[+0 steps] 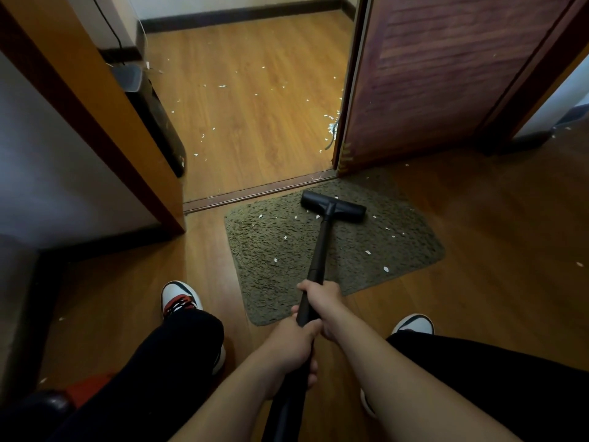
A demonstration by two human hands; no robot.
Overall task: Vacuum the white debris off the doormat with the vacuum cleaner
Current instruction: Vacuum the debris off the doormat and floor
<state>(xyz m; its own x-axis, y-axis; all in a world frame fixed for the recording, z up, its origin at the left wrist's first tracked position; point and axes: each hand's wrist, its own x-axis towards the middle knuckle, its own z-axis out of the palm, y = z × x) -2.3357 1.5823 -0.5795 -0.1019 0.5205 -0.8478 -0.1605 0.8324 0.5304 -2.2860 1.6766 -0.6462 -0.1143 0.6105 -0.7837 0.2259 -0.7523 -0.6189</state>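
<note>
Head view, looking down: the fingers of my right hand (322, 299) are curled round the black wand (319, 250) of the vacuum cleaner, and just behind them, nearer my body, my left hand (291, 344) grips the same tube, thumb wrapped over it. Both hands hold tight; neither is free.

Ahead of my fingers the wand slopes down and away to the floor head (333, 206), which sits flat on the far part of the doormat (274, 282), near the door threshold (255, 191). The near edge of the mat lies right under my hands.

White debris (386, 268) lies scattered across the pile: a few scraps just beside the floor head on its left, more to the right of the wand, a couple between the head and my hands. So I judge the vacuuming to be under way and not finished.

Next, I think, I need to draw the head back toward my hands across the middle scraps, then shift it right for the rest, keeping it flat on the pile.
</note>
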